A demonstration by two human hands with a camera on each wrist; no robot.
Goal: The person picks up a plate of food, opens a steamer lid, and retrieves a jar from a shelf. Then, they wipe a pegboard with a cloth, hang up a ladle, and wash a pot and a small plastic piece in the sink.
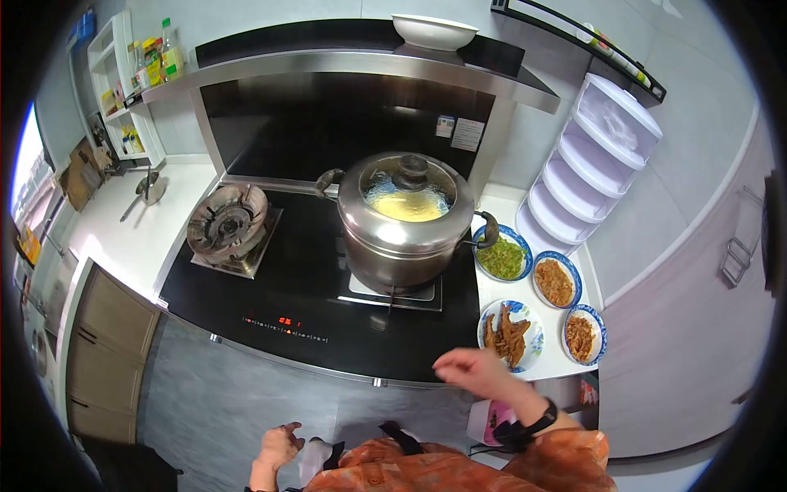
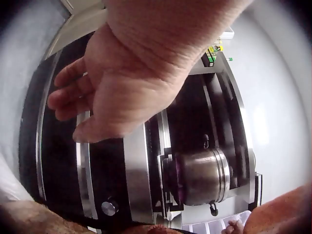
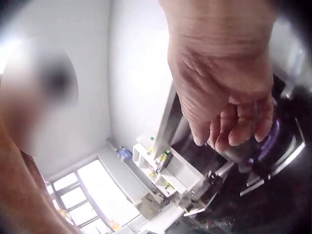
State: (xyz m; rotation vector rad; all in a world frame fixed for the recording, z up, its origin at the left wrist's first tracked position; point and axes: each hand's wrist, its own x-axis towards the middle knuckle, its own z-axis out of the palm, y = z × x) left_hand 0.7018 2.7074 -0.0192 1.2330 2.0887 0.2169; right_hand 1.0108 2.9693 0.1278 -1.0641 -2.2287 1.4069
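Note:
In the head view my right hand point(image 1: 475, 371) hovers by the stove's front right edge, close to a plate point(image 1: 534, 334) of brown fried pieces point(image 1: 507, 334). Its fingers hang loosely bent with nothing in them, as the right wrist view also shows. Low in front of my body is my left hand point(image 1: 281, 445), likewise holding nothing, its fingers point(image 2: 73, 92) relaxed in the left wrist view. A large steel pot point(image 1: 402, 246) stands on the right burner, covered by a lid point(image 1: 352, 197) with a glass window. Yellowish contents show through the glass.
Beside the pot are bowls of chopped green food point(image 1: 502, 258) and brown food point(image 1: 554, 283), plus another brown-filled bowl point(image 1: 581, 338). The left burner point(image 1: 232, 225) is bare. A ladle point(image 1: 150, 189) lies on the left counter. A tiered white rack point(image 1: 586, 164) stands behind the bowls.

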